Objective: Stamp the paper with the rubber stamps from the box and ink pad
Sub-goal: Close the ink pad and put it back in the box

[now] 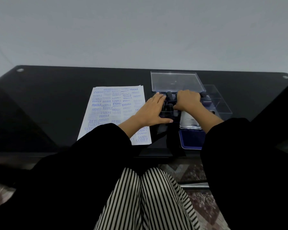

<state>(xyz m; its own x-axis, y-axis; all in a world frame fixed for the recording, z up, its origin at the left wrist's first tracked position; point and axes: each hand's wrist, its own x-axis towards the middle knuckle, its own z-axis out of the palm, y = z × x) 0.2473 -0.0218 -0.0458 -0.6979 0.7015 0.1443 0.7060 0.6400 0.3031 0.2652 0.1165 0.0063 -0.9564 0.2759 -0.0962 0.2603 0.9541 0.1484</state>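
- My left grip [150, 112] lies flat with the fingers straight and spread a little. It rests on the left side of the clear box [223, 105].
- My right grip [188, 100] is over the middle of the box with the fingers curled down among the stamps [169, 93]. It hides what is under it, so I cannot tell if it pinches a stamp.
- The stamps are black and stand in the box, between and behind the two grips.
- The clear lid [175, 80] of the box is open and lies flat behind the box, touching it.
- The paper [106, 103] lies on the black bench [56, 97], just left of the box. It is full of blue words like SAMPLE, FRAGILE and AIR MAIL.
- My black left sleeve [106, 141] covers the near part of the paper.
- The ink pad [191, 140] is open, near me and in front of the box. Its pad is dark blue, and its silver cover [188, 120] lies behind it.
- My right arm crosses over the silver cover, and its sleeve hides the right side of the ink pad.
- Striped trousers [140, 196] show below the bench edge.
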